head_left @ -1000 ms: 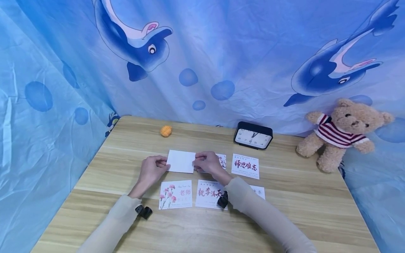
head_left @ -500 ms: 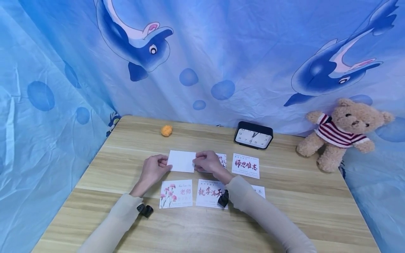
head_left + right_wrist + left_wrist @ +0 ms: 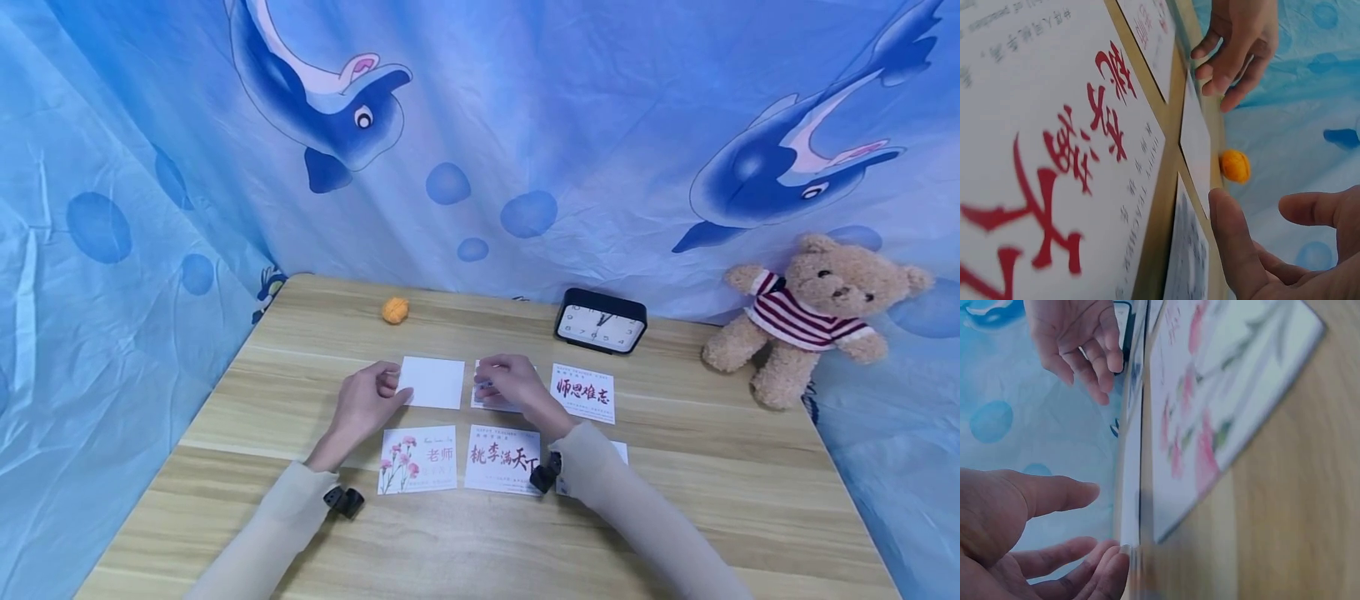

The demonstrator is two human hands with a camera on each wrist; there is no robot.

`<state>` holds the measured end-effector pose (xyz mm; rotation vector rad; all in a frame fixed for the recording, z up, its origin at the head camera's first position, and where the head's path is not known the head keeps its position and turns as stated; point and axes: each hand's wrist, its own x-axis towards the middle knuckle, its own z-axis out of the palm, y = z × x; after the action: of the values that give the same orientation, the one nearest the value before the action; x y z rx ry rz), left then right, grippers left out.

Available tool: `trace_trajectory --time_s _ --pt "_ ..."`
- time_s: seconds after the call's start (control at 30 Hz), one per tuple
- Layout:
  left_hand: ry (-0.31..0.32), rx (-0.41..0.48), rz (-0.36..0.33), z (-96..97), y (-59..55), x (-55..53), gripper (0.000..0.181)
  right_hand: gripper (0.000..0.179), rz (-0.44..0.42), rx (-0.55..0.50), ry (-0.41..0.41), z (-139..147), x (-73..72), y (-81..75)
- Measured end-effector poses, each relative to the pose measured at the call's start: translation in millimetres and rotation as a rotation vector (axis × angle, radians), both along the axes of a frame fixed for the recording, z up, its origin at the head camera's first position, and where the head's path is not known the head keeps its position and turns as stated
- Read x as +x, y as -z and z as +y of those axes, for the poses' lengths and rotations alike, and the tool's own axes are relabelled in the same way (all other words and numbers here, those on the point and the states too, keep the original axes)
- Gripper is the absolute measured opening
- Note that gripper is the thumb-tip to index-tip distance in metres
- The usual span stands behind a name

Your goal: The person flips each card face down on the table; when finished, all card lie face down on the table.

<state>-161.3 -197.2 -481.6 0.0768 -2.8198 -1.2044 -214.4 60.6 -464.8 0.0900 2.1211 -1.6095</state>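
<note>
Fingers of the left hand [image 3: 366, 403], loosely bent and gripping nothing, appear to touch the left edge of the blank white card [image 3: 431, 383]; those of the right hand [image 3: 519, 388], parted and empty, hover over the printed card [image 3: 1186, 262] beside it. The blank card lies flat in the row nearer the tabletop's [image 3: 225, 467] far edge, at its left end. Squaring it probably wants light nudges on opposite sides, judged against the carnation card [image 3: 401, 460] toward the near edge.

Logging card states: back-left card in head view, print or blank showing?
Blank showing: the back-left card is plain white, while the flower card in front shows printing. Underside hidden.
</note>
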Motion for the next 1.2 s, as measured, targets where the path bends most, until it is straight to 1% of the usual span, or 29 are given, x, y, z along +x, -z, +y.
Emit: trace_trajectory --time_s 0.07,0.23,0.4,0.67,0.77,0.87,0.97,1.1,1.2 --pt "0.014 0.003 0.013 5.5 -2.4 0.6 0.046 0.045 -0.005 -0.009 0.012 6 0.4 -2.8" --pt "0.059 0.053 0.02 19.0 -6.1 0.4 0.049 0.045 -0.003 -0.043 0.031 22 2.9 -6.3" --pt "0.106 0.102 0.023 33.5 -5.0 -3.1 0.048 0.043 -0.005 -0.04 0.062 37 4.4 -7.4" --pt "0.161 0.175 -0.002 56.1 -5.0 -6.0 0.047 0.046 -0.036 -0.015 0.125 59 5.9 -5.8" --pt "0.19 0.216 -0.017 62.6 -5.7 -6.6 0.047 0.048 -0.039 -0.016 0.142 65 7.8 -5.5" --pt "0.219 0.24 -0.032 68.6 -6.0 -7.5 0.046 0.049 -0.046 -0.022 0.16 70 10.0 -5.5" --pt "0.233 0.252 -0.044 74.3 -5.6 -8.5 0.046 0.049 -0.049 -0.021 0.171 74 11.5 -5.8" --pt "0.243 0.256 -0.049 80.6 -2.9 -9.8 0.046 0.049 -0.047 -0.02 0.167 78 13.4 -5.2" --pt "0.238 0.245 -0.059 84.6 -0.6 -10.0 0.046 0.051 -0.06 -0.034 0.168 80 14.1 -3.6"
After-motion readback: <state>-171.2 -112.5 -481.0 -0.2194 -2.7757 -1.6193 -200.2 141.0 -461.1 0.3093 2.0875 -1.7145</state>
